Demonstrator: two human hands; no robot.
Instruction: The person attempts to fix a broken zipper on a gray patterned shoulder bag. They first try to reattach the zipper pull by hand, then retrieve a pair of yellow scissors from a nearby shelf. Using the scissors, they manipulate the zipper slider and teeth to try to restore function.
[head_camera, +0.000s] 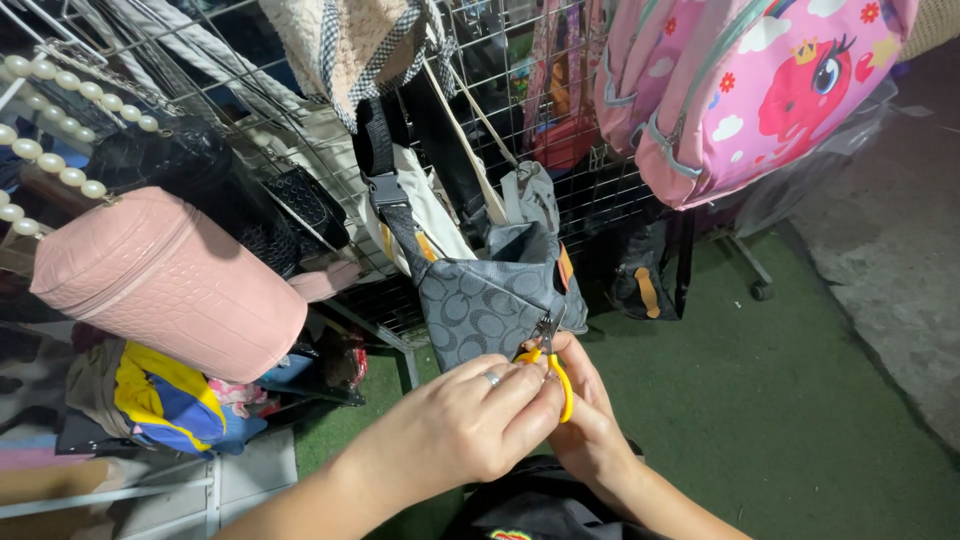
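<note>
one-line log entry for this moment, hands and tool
left hand: on pliers | right hand: grips yellow-handled pliers | pliers tip: at grey bag | bag: hangs on wire rack

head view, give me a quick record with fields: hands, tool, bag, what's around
left hand: left hand, ring on one finger, closed over the pliers
right hand: right hand holds the yellow handles
tool: yellow-handled pliers, tip at the bag's lower edge
bag: grey patterned sling bag hanging on wire rack
around: pink cylinder bag, pink backpack, green floor
</note>
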